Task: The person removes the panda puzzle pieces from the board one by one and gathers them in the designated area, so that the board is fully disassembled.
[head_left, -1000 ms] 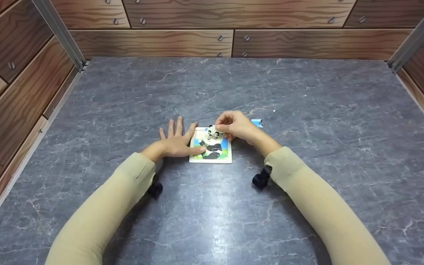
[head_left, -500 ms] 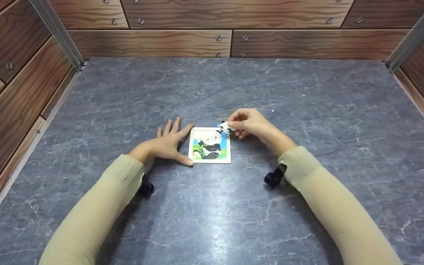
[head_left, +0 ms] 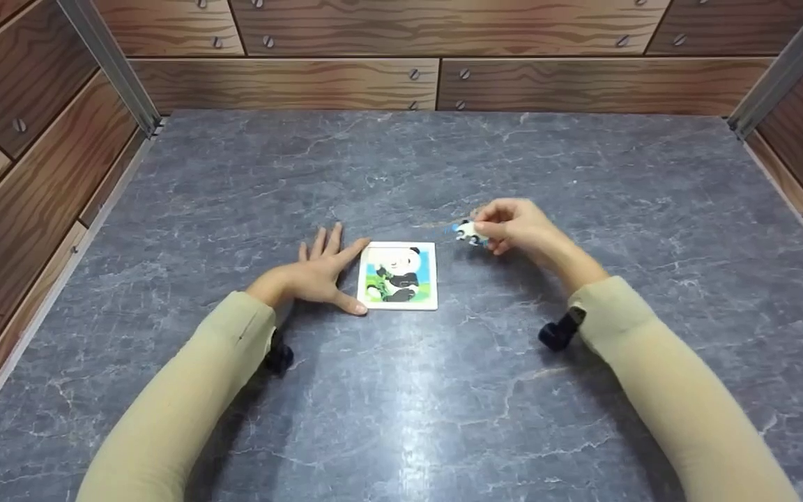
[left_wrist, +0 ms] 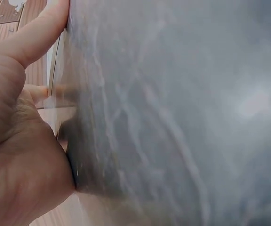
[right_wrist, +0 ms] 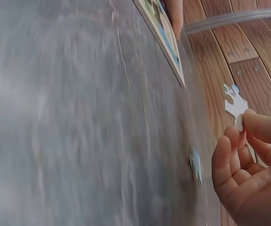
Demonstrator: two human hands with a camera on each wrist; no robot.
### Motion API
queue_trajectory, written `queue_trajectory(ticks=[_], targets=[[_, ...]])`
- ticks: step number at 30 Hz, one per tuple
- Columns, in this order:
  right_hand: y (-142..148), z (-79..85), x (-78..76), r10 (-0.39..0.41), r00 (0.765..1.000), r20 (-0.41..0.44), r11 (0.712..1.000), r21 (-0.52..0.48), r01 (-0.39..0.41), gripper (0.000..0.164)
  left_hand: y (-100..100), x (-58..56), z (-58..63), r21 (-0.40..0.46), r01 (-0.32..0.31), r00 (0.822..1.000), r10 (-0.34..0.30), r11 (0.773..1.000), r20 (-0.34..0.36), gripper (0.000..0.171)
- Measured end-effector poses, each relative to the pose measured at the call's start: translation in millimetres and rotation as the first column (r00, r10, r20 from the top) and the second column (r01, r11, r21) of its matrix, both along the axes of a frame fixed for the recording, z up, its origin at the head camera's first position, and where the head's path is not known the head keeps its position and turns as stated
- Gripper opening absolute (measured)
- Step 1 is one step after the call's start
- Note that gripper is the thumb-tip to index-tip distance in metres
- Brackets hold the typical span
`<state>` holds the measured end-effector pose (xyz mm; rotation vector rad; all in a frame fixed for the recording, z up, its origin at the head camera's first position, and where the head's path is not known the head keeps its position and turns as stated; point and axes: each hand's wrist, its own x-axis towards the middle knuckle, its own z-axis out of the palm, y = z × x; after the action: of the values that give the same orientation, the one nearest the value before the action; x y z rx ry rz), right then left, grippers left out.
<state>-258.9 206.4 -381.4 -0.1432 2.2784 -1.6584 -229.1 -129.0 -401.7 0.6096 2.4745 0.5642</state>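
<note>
A square panda jigsaw puzzle lies flat on the table, its pale upper left part showing no picture. My left hand rests beside it with fingers spread, the thumb and forefinger tips at its left edge. Off to the right, my right hand pinches a puzzle piece with panda eyes between thumb and fingers. In the right wrist view this held piece stands up from the fingertips, above the table. The left wrist view shows mostly the palm and tabletop.
Another small blue puzzle piece lies on the table below the right hand in the right wrist view. The grey marbled tabletop ends at wood-patterned walls at the back and both sides.
My right hand has carried the panda piece from over the puzzle out to the right. My left thumb has come off the picture to the puzzle's left edge.
</note>
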Motion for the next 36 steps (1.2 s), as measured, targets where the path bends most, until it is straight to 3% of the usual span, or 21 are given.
queue_trajectory(ticks=[18,28,36], targets=[[65,4.6,-5.1,-0.107,0.994,-0.021,0.988,0.111,0.109,0.015,-1,-1.0,-0.6,0.010,0.005,1.000,-0.005,1.000,0.002,0.114],[84,-0.6,-12.4,-0.046,0.998,-0.043,0.970,0.236,0.055,0.025,-1,-1.5,-1.1,0.007,0.003,1.000,-0.003,1.000,0.002,0.114],[89,-5.8,-16.7,-0.001,1.000,-0.016,0.963,0.268,0.005,0.022,-1,-1.6,-1.6,0.002,0.002,1.000,-0.002,1.000,-0.001,0.114]])
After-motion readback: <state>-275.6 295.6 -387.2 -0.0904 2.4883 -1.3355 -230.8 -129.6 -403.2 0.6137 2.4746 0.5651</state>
